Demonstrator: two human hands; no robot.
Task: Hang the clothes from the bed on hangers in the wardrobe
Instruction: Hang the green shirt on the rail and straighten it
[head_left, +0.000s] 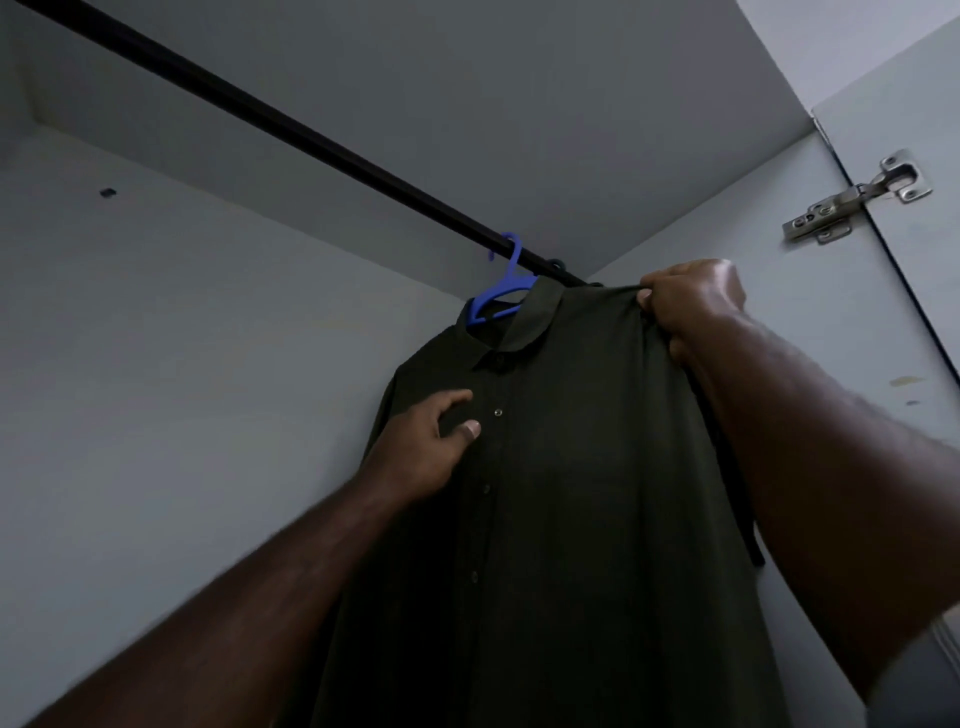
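A dark green button-up shirt (561, 493) hangs on a blue plastic hanger (501, 288), whose hook sits over the black wardrobe rail (291, 132). My right hand (691, 306) grips the shirt's shoulder at the upper right, fingers curled over the fabric. Lower down, my left hand (426, 447) pinches the fabric of the shirt front beside the button placket, thumb against the cloth. The hanger's arms are hidden inside the shirt, and the shirt's lower part runs out of view at the bottom.
The wardrobe's pale back wall (182, 338) lies to the left, its ceiling panel above the rail. On the right stands the open door (904, 130) with a metal hinge (852, 200). Another dark garment edge (748, 519) hangs behind the shirt.
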